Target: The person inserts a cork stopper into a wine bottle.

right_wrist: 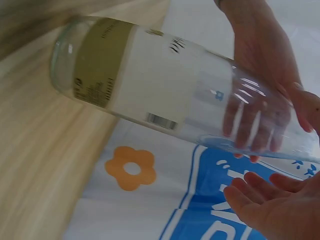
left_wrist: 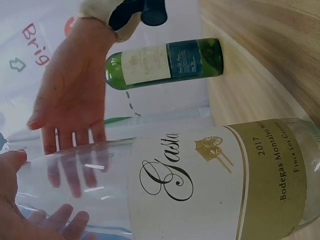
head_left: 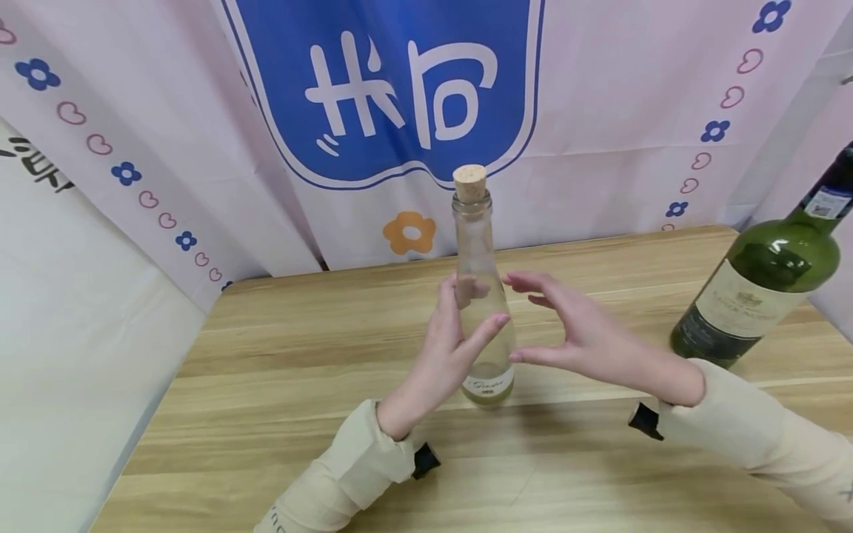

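Note:
A tall clear glass bottle (head_left: 478,311) stands upright on the wooden table (head_left: 300,355), with a cork (head_left: 470,183) in its mouth. Its cream and gold label (left_wrist: 200,175) reads Gasta. My left hand (head_left: 433,363) is at the bottle's left side, thumb in front of the glass and fingers behind it. Whether it touches the glass I cannot tell. Seen through the bottle from the right wrist, its fingers (right_wrist: 250,117) look straight. To the right of the bottle is my right hand (head_left: 580,333), thumb and fingers spread apart, holding nothing.
A dark green wine bottle (head_left: 756,289) with a pale label stands at the table's right side. Behind the table hangs a white curtain (head_left: 600,148) with a blue emblem (head_left: 400,96) and an orange flower. White fabric (head_left: 87,311) lies beyond the left edge.

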`<state>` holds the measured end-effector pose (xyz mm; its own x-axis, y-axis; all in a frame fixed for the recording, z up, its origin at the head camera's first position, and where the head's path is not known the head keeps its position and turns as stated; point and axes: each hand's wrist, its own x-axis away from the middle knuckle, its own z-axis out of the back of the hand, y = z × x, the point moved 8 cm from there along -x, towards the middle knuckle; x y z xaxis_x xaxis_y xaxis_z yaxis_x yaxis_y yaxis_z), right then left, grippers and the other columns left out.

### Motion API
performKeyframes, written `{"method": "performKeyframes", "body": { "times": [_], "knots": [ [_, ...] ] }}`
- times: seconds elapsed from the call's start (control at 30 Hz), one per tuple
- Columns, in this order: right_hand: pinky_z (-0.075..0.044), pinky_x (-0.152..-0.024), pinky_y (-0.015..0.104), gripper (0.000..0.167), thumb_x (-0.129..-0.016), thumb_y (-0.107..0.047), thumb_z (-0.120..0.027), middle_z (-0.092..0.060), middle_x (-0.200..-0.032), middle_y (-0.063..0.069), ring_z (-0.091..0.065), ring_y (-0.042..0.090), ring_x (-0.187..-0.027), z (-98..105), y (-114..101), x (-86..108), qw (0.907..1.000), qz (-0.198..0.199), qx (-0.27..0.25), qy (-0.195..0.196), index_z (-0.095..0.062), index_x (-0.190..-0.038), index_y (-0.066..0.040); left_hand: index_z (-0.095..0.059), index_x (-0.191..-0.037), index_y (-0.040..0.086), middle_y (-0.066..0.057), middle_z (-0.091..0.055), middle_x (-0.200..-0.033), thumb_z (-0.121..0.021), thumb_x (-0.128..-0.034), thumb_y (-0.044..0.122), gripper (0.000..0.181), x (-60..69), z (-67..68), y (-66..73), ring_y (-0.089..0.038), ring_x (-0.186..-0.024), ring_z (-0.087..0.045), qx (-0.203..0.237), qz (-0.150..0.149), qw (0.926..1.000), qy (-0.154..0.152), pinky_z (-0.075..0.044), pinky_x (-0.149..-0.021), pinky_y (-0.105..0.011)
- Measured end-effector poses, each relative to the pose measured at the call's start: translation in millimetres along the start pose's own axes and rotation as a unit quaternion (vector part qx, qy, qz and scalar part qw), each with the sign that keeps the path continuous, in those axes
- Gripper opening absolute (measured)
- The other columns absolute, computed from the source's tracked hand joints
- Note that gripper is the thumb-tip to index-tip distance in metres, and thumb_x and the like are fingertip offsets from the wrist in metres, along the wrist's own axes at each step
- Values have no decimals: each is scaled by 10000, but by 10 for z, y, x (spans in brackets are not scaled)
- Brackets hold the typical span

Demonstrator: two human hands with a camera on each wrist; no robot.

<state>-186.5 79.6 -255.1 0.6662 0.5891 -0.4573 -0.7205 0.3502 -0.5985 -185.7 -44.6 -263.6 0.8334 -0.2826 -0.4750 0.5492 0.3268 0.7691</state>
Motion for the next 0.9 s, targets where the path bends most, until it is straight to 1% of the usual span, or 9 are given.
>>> {"method": "performKeyframes", "body": {
  "times": [0.13, 0.23, 0.33, 0.47, 0.63, 0.77, 0.83, 0.9],
  "knots": [
    [-394, -975, 388, 794, -705, -185, -790, -444, -1322, 155, -424, 285, -1213, -146, 107, 52, 9998, -108, 4, -190, -343, -1334, 1, -320, -1203, 19, -116, -505, -1165, -601, -884, 145, 444, 0, -1, 6, -201, -1133, -441, -10, -3, 10000, 9, -337, -984, -405],
    [-386, -979, 407, 803, -714, -220, -783, -443, -1313, 181, -426, 306, -1207, -259, 205, 96, 9989, -311, -81, -348, -333, -1333, 25, -320, -1195, 12, -130, -506, -1162, -605, -880, 136, 442, -1, 0, 6, -212, -1132, -440, -30, -23, 10000, 29, -340, -979, -408],
    [-381, -983, 416, 829, -716, -291, -773, -432, -1325, 176, -424, 304, -1206, -369, 306, 136, 9972, -536, -159, -497, -329, -1337, 34, -318, -1200, 9, -153, -501, -1167, -599, -883, 132, 442, 0, -3, 7, -219, -1130, -437, -20, -39, 10000, 6, -338, -978, -414],
    [-388, -972, 440, 856, -698, -342, -774, -428, -1335, 136, -429, 288, -1203, -496, 399, 171, 9955, -634, -316, -624, -334, -1347, 2, -316, -1201, 9, -173, -496, -1166, -595, -885, 132, 440, -3, -12, 10, -215, -1122, -439, 7, -78, 10000, -29, -336, -982, -407],
    [-410, -939, 471, 849, -670, -245, -809, -453, -1293, 141, -447, 308, -1182, -624, 458, 178, 9937, -600, -744, -592, -334, -1331, -6, -314, -1198, 10, -157, -498, -1156, -595, -884, 125, 438, -8, -15, 18, -211, -1122, -446, 16, -137, 9999, -33, -338, -986, -396],
    [-459, -875, 469, 852, -677, -162, -806, -441, -1269, 180, -487, 346, -1116, -726, 477, 160, 9896, -562, -1218, -521, -277, -1328, -9, -311, -1203, 6, -139, -499, -1144, -594, -884, 119, 441, -10, -9, 27, -211, -1119, -455, 31, -213, 9998, -8, -343, -987, -393],
    [-464, -865, 476, 849, -681, -150, -804, -433, -1270, 192, -489, 344, -1104, -757, 466, 151, 9894, -504, -1282, -454, -259, -1320, -23, -309, -1211, 4, -144, -501, -1144, -588, -891, 147, 448, -7, -4, 28, -214, -1120, -459, 67, -246, 9997, 0, -346, -986, -396],
    [-448, -881, 482, 842, -680, -141, -804, -422, -1283, 200, -476, 335, -1118, -778, 452, 144, 9898, -463, -1297, -372, -260, -1314, -38, -309, -1223, 0, -161, -505, -1147, -581, -897, 166, 456, 0, 3, 31, -234, -1126, -463, 176, -282, 9994, 16, -347, -989, -409]
  ]
}}
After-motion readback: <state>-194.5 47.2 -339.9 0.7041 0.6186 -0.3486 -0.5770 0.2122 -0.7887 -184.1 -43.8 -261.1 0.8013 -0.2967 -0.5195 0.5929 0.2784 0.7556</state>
